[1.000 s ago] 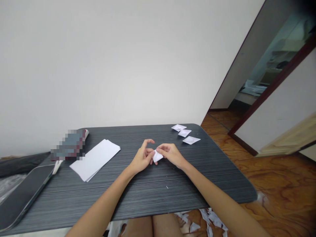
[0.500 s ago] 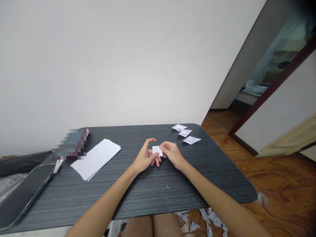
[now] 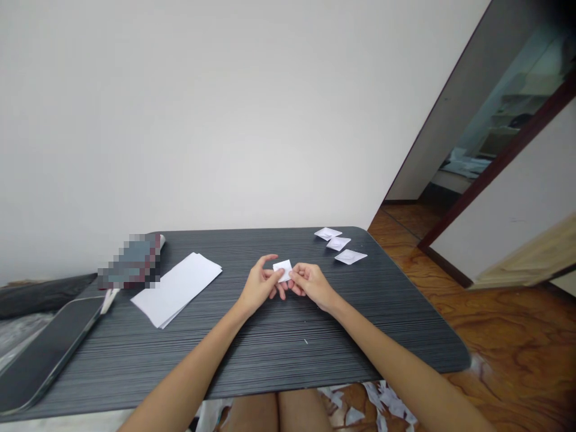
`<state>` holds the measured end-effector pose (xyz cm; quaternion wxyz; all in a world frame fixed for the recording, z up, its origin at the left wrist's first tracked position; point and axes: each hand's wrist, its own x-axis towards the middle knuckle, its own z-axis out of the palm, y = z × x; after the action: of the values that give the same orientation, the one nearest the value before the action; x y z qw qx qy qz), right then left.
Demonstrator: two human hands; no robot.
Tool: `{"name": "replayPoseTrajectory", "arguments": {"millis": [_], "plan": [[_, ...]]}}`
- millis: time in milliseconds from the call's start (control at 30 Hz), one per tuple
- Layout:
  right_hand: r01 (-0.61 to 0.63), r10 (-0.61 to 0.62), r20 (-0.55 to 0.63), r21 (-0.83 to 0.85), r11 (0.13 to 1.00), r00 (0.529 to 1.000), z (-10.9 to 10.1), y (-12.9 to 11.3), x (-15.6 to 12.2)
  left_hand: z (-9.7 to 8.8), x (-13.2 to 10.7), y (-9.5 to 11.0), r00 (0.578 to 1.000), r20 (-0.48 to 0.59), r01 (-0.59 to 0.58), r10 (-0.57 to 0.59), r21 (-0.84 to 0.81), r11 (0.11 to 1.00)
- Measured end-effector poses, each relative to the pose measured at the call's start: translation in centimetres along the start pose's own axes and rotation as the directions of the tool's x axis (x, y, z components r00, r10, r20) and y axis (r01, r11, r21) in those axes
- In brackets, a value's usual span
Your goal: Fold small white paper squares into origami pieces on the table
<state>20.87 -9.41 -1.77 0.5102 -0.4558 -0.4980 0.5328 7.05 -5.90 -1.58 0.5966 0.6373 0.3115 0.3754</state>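
A small white piece of folded paper (image 3: 282,269) is held between my two hands, above the middle of the table. My left hand (image 3: 261,285) pinches its left and lower side with the thumb on top, the index finger raised apart from it. My right hand (image 3: 312,285) grips the right edge between thumb and fingers. Parts of the fingers behind the paper are hidden. Three folded white paper diamonds, one of them the nearest paper diamond (image 3: 350,257), lie at the table's far right corner.
On the left of the dark table (image 3: 252,366) lies a stack of white paper sheets (image 3: 180,288). Beyond it sits a book-like object (image 3: 130,261), partly blurred out. A dark flat panel (image 3: 49,354) lies at the left edge. Paper scraps (image 3: 391,402) litter the floor below.
The folded paper has turned and shifted slightly left. My right hand has moved from its top corner to its right edge, while my left thumb stays on it.
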Motion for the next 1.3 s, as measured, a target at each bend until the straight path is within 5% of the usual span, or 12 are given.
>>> {"name": "replayPoseTrajectory", "arguments": {"millis": [267,500,633,800,1000,1200,1300], "plan": [[0.035,-0.030,0.072,-0.072,0.997,0.997,-0.1,0.2,0.0,-0.2,-0.6,0.2,0.989,0.136,-0.083,0.060,0.174,0.981],[0.126,-0.141,-0.056,-0.214,0.969,0.988,0.1,0.9,0.1,0.2,-0.6,0.2,0.961,0.265,-0.104,0.081,0.076,0.992],[0.201,-0.231,-0.038,-0.368,0.908,0.972,0.5,1.2,-0.2,0.3,-0.5,0.0,0.976,0.215,-0.027,0.018,0.041,0.999],[0.223,-0.303,-0.092,-0.484,0.846,0.949,1.0,1.5,-0.3,0.4,-0.9,0.3,0.993,0.048,-0.113,0.105,0.223,0.968],[0.233,-0.372,-0.144,-0.563,0.793,0.917,0.9,1.3,-0.3,0.9,-1.3,0.8,0.986,0.099,-0.155,0.135,0.227,0.962],[0.086,-0.095,-0.050,-0.154,0.984,0.994,0.3,0.9,0.4,-0.1,-0.5,-0.1,0.989,0.063,-0.145,0.132,0.310,0.940],[0.099,-0.100,0.046,0.027,0.995,0.994,-0.2,0.6,0.6,-0.6,-0.1,-0.5,0.993,0.030,-0.114,0.110,0.330,0.937]]}}
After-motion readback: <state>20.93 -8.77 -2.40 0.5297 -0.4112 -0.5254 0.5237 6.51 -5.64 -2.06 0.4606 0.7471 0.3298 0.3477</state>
